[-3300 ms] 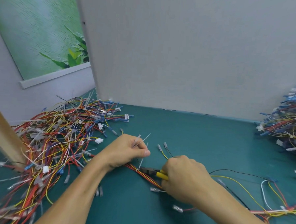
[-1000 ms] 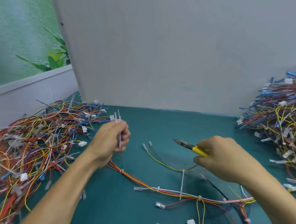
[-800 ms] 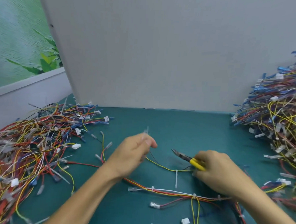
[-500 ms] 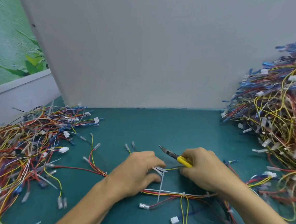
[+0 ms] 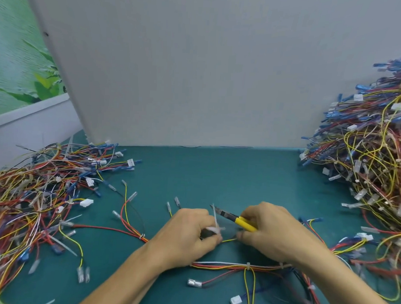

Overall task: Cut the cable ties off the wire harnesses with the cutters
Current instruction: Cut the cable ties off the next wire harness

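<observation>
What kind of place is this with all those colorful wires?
Probably a factory or workshop bench: a left heap and a right heap of wire harnesses, a grey partition behind, and yellow-handled cutters in the right hand.

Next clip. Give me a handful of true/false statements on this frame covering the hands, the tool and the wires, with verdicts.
1. A left wire pile and a right wire pile lie on the table. True.
2. The right hand holds the cutters. True.
3. The cutters' tip points at the right wire pile. False: it points left, toward the left hand.
4. The left hand holds nothing. False: it pinches a white cable tie.
5. The harness lying nearest the camera has white ties on it. True.
</observation>
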The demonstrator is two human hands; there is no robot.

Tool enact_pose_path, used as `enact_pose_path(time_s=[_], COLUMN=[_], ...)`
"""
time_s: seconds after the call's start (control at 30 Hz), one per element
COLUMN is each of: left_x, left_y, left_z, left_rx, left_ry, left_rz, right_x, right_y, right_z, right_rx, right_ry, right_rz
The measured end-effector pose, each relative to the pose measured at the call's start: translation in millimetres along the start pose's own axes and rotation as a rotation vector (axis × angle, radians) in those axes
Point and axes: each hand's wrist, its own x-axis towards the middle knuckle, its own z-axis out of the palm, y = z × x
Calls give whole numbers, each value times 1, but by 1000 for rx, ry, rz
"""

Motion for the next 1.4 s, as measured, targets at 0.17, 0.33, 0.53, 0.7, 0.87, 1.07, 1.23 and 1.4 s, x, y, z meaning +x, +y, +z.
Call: enact_pose_path(time_s=[0.17,0.33,0.53,0.7,0.87,1.07,1.23,1.4], left_x=[1,1,-2,-2,-1,0,0,0], left_y=[-2,-2,-3,-8,-10,-9,-9,-7], left_z=[0,2,-1,-2,-2,-2,-3,-4], left_rx=[-33,-35,-225,-335,-357,-361,-361,-365], left_ry=[-11,-17,42,37,33,31,32,36], left_rz=[-31,-42,-123,-178,-206,-213,-222,-230], right_x=[-1,-3,-8,-12,-12,-11,-9,-9], right_y=[1,5,10,9,5,5,7,6], right_z=[-10,-20,-37,-40,-36,-34,-31,-30], right_rx=[-14,-11,-168,-351,-464,-544,-562,-529], right_ry=[61,64,-13,-61,-18,-15,-34,-39], right_rz=[-3,4,-56,-172,-231,-206,-209,-216])
